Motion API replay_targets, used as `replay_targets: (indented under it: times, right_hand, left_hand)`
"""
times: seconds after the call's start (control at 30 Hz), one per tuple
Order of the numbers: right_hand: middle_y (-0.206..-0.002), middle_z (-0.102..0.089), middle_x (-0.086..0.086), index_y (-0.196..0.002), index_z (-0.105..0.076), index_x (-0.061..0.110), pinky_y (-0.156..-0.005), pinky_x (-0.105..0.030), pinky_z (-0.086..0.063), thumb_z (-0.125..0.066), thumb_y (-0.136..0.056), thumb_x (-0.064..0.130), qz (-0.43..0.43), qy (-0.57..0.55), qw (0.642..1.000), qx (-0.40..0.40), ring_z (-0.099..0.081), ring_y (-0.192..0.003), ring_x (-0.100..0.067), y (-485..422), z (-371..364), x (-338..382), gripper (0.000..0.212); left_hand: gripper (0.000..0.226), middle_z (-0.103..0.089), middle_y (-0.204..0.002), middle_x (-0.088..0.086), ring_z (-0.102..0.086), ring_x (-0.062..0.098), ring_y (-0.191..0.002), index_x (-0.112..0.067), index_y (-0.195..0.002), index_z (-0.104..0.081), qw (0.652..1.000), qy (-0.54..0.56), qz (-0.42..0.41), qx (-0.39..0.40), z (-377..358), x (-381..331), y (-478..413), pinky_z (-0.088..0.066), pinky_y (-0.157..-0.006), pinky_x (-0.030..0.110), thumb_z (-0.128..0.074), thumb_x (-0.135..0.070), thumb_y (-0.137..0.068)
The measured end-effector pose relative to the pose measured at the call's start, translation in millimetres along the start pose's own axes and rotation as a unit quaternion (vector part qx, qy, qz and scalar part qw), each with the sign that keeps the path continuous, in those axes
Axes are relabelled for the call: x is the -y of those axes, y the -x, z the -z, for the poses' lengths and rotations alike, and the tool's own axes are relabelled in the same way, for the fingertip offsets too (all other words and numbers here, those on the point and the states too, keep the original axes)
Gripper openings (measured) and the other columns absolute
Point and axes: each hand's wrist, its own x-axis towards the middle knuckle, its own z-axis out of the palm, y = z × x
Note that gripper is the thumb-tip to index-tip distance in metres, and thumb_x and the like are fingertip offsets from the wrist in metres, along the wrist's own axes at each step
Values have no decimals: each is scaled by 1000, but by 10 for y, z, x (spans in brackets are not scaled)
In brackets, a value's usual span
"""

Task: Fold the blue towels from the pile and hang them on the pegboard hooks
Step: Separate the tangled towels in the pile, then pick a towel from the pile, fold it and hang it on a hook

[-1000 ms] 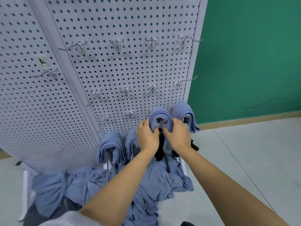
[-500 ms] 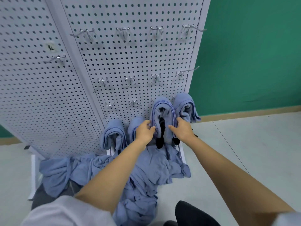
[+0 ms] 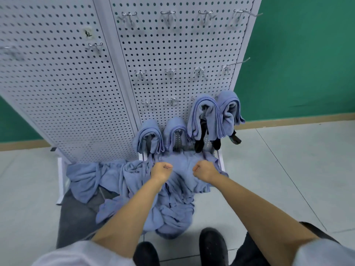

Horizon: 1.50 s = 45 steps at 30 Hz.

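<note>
The white pegboard [image 3: 172, 45] fills most of what I see: two panels side by side, standing on the pale floor in front of a green wall. At its foot lies the pile [image 3: 172, 212] of loose blue towels, spilling over the board's base and onto a grey mat [image 3: 76, 217]. It is too tangled for me to count the towels in it.

Above the pile, four folded towels [image 3: 205, 112] already hang on the lowest hooks of the right panel, two lower on the left and two higher on the right.

My left hand [image 3: 161, 169] and right hand [image 3: 204, 169] are both curled tight at the far edge of the pile, a little apart. From the smooth stretch of cloth between them I judge that each pinches the top towel [image 3: 180, 164].

This cloth is soft, light and limp. It will sag and drag its neighbours along, so I should hold it at an edge or two corners and lift it clear before folding.

I count ten bare hooks [image 3: 170, 72] on the right panel, and at least one on the left, where another is blurred
</note>
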Motion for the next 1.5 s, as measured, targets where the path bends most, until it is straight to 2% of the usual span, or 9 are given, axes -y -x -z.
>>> replay_targets:
  times: [0.1,0.23,0.33,0.53,0.73,0.87,1.03,1.3,1.5]
  right_hand:
    - [-111,-64,-27,-98,-65,-12,-85,-40,-49,-54,-89,4,-6,-24,1000,10,-60,-104,-36,-103,-278,-26,21]
    - [-110,-67,-19,-114,-62,1,-66,-30,-48,-54,-89,6,-29,-58,998,-9,-56,-82,-24,-383,-408,-73,26]
    - [-109,-66,-18,-121,-57,4,-77,-34,-51,-52,-91,3,-26,-65,997,-34,-62,-95,-30,-667,-426,-81,30]
    - [-101,-56,-20,-103,-55,-1,-75,-45,-51,-52,-90,4,-23,-67,993,-92,-57,-86,-38,-1165,-468,-172,14]
    - [-84,-57,-11,-105,-50,7,-70,-38,-45,-59,-92,16,-15,-117,992,-51,-56,-83,-30,-1279,-734,-167,18]
    - [-62,-37,3,-82,-41,15,-54,-23,-33,-61,-91,12,-4,-124,992,-38,-40,-59,-15,-1229,-751,-229,22]
    - [-58,-36,3,-66,-35,20,-52,-15,-31,-63,-88,6,23,-142,990,-4,-33,-53,-8,-901,-585,-214,38]
    - [-61,-44,3,-67,-45,19,-55,-15,-34,-69,-86,12,131,-185,973,33,-39,-57,-8,-4,89,100,31]
    - [-88,-57,-3,-96,-53,18,-71,-23,-48,-69,-87,15,182,-305,932,-72,-56,-81,-17,634,943,533,19]
  left_hand:
    - [26,-42,-84,12,-38,20,-79,-16,-70,-45,999,20,38,-4,-75,242,-105,-32,-67,32,-46,-8,-95]
    - [35,-33,-71,6,-30,18,-72,-20,-63,-35,995,49,81,-9,-153,396,-344,-26,-67,34,-44,-7,-94]
    - [38,-34,-65,5,-30,18,-65,-20,-60,-36,991,81,105,-16,-198,380,-594,-28,-63,35,-45,-5,-95]
    - [38,-41,-68,11,-39,22,-63,-14,-60,-35,977,153,134,-58,-315,346,-1139,-34,-61,35,-56,-4,-90]
    - [37,-41,-59,8,-39,21,-53,-11,-61,-40,955,226,186,-42,-534,355,-1256,-38,-52,29,-60,-9,-92]
    - [42,-42,-62,8,-38,19,-55,-13,-60,-34,956,228,182,-41,-536,387,-1191,-37,-52,28,-64,-11,-90]
    - [32,-43,-81,12,-40,19,-77,-12,-70,-35,973,208,102,-9,-341,293,-781,-37,-63,29,-61,-10,-89]
    - [34,-25,-58,0,-22,13,-54,-15,-66,-29,981,176,-78,-37,45,-427,196,-22,-49,22,-54,-2,-85]
    - [20,-44,-67,3,-41,17,-70,-14,-71,-47,963,168,-209,-32,478,-1134,869,-35,-62,27,-59,-2,-83]
